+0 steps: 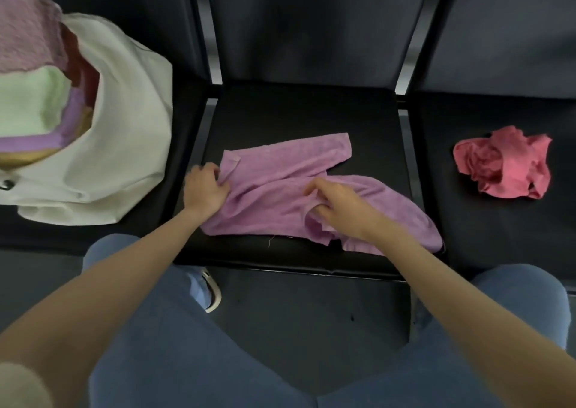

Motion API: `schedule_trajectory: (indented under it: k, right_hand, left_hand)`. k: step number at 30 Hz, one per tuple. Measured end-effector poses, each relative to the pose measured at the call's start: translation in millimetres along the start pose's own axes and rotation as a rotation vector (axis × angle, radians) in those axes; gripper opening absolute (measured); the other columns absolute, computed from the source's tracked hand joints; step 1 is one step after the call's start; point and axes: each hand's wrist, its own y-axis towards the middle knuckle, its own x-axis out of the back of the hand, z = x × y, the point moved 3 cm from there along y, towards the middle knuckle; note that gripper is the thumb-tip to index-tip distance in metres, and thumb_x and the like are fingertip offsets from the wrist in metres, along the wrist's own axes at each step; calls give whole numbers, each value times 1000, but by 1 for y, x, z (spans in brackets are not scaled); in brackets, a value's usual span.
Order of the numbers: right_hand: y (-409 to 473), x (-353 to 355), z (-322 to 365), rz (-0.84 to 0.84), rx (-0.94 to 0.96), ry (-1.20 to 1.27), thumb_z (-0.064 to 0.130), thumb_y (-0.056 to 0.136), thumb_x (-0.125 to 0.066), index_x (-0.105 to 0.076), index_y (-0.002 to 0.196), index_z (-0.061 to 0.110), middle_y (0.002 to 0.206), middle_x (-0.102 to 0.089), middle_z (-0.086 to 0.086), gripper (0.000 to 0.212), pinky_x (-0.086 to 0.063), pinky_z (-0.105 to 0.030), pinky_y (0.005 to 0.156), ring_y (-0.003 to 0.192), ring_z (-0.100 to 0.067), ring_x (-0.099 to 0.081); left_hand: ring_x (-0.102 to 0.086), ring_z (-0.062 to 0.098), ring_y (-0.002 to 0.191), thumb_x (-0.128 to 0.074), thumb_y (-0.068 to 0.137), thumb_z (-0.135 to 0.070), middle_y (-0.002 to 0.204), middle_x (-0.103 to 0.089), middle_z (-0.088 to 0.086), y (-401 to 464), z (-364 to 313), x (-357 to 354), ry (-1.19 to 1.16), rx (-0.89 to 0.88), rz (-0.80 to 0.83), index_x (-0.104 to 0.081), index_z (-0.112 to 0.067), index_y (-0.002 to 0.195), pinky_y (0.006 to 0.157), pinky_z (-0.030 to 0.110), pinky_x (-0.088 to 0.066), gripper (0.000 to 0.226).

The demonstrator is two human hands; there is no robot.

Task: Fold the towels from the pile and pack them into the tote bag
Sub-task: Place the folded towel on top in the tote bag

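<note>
gripping the purple towel [280, 189] — left hand [204, 190] bunches its edge, right hand [338, 208] pinches a fold.

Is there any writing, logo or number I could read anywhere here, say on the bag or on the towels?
None: no readable text shows in this view.
White tote bag: plain cloth, with a small dark fitting near its lower left edge that bears no legible mark.
Purple towel, which both hands are gripping: no label or print visible.
Crumpled pink towel: no label visible.
Folded towels in the bag: plain.
</note>
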Motion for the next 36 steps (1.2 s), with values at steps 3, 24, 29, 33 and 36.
schedule_trajectory:
  k: [3, 24, 29, 33, 36]
  right_hand:
    - [14, -11, -24, -82, -174, 1, 5, 90, -50, -50, 104, 10, 86, -60, -3, 14, -50, -32, 67, 79, -21, -59]
    - [7, -46, -47, -342, -260, -285, 7, 83, -56, -61, 80, 2, 99, -52, -11, 8, -44, -31, 64, 90, -25, -52]
    - [-8, -9, -24, -519, -244, -18, 10, 89, -52, -47, 87, 9, 81, -55, -6, 5, -42, -32, 48, 61, -20, -52]
    - [-20, 27, -12, -522, -20, -111, 2, 93, -49, -62, 97, 7, 92, -61, -5, 14, -53, -39, 62, 70, -20, -59]
    - [-24, 42, -7, -440, 135, -36, -5, 87, -60, -71, 96, 8, 94, -64, 6, 20, -55, -27, 72, 77, -11, -63]
  left_hand:
    - [-56, 31, 106, -63, 90, -30, 117, -58, 16, 16, -9, -6, 17, -82, -20, -60, -8, 115, 91, 39, -46, 33]
    - [-57, -5, 83, -57, 95, -17, 92, -58, -15, -23, -88, 6, -833, 55, -17, -60, -19, 101, 67, 1, -43, 7]
    - [-59, -12, 78, -60, 94, -15, 92, -63, -11, -39, -101, 3, -888, 0, 107, -62, -20, 97, 70, 5, -46, 6]
    - [-60, -11, 79, -61, 93, -13, 91, -64, -8, -52, -117, 5, -921, -91, 154, -63, -16, 96, 73, 9, -48, 5]
    - [-62, -7, 84, -62, 92, -12, 92, -66, -7, -62, -131, 7, -944, -152, 171, -65, -14, 97, 77, 11, -49, 7]
